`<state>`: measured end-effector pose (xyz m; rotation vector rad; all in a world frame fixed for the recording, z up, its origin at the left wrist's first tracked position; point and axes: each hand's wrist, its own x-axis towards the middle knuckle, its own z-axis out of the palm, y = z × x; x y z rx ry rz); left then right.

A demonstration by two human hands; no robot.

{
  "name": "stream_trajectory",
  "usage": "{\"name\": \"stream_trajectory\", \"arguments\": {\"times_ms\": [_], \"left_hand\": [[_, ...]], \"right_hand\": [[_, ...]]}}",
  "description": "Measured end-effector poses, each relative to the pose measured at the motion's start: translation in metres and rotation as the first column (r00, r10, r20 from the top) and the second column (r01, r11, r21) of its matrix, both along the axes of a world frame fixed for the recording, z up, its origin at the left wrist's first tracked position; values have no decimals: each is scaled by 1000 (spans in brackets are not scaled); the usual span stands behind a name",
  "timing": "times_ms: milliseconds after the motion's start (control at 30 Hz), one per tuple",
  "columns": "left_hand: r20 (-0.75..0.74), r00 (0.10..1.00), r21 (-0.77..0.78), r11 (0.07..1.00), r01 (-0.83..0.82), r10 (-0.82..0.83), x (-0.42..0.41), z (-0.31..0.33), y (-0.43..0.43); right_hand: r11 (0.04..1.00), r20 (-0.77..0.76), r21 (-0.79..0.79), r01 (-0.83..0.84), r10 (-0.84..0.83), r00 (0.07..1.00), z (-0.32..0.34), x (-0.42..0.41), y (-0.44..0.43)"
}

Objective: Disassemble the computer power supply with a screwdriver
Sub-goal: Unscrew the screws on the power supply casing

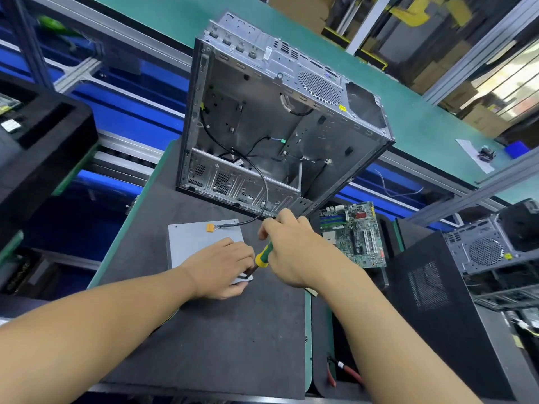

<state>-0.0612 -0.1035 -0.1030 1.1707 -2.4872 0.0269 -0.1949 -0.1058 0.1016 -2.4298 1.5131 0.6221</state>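
Nearest us, the dark foam mat (233, 330) is bare, presumably there so the metal box doesn't slide or scratch. On it sits the power supply (198, 243), a flat grey box lying cover-up, which puts the lid screws in reach from above. Our left hand (224, 269) lies flat on its near right corner, fingers together and pressing down, likely to stop the box turning under torque. Our right hand (291, 246) is closed around the green-yellow screwdriver (264, 255), held tilted, tip down at that same corner just beside the left fingertips; the screw itself is hidden. Judging by that, we're on a corner screw, cover still on. An orange connector (210, 228) rests on the lid, its black cable running back into the stripped case (277, 126) standing behind. Motherboard (354, 234) lies to the right, out of the way.
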Motion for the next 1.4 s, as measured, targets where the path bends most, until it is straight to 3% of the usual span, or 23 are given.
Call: {"name": "stream_trajectory", "arguments": {"times_ms": [33, 100, 200, 267, 433, 533, 700, 800, 933, 1033, 1100, 1200, 1300, 1400], "left_hand": [[6, 1000, -2, 1000, 0, 0, 0, -1, 0], [15, 1000, -1, 1000, 5, -5, -1, -4, -1], [19, 1000, -16, 1000, 10, -10, -1, -7, -2], [-3, 1000, -29, 999, 26, -26, 0, -5, -2], [-1, 998, -63, 996, 66, -67, 0, -1, 0], [11, 999, -68, 997, 44, -43, -3, -1, 2], [-71, 996, 172, 984, -42, 55, -2, -4, 3], [-130, 985, 292, 954, -70, 112, 0, 1, 1], [-121, 976, 309, 941, -138, 183, 0, 0, -5], [-132, 907, 476, 828, -297, 401, -12, 5, -12], [-161, 868, 584, 754, -299, 469, -24, 13, -19], [-321, 824, 708, 696, -119, 467, -47, 26, -21], [-458, 649, 798, 603, -3, 608, -77, 33, -17], [-401, 482, 915, 366, 171, 779, -112, 48, -25]], "right_hand": [[997, 28, 66, 29, -30, 999, 2, 1, -1], [998, -2, 41, 48, -48, 999, 2, 3, -1], [975, -83, -220, -7, -11, 996, -4, 5, 1], [946, -65, -314, -76, 58, 996, -8, 4, 1], [979, 109, -200, -27, 50, 993, -9, -2, 1], [974, 163, -225, 31, 6, 987, -1, -8, 3], [898, 332, -383, 217, -86, 939, 7, -28, 2], [846, 338, -441, 299, -152, 929, -1, -48, 1], [901, 225, -279, 332, -274, 935, -36, -77, 3], [948, 203, -67, 311, -292, 935, -62, -97, 11], [954, 221, 35, 296, -297, 929, -77, -107, 21], [952, 288, 64, 300, -305, 908, -93, -115, 33], [952, 312, 67, 299, -304, 900, -102, -113, 35], [957, 332, 51, 286, -286, 899, -107, -113, 32]]}}
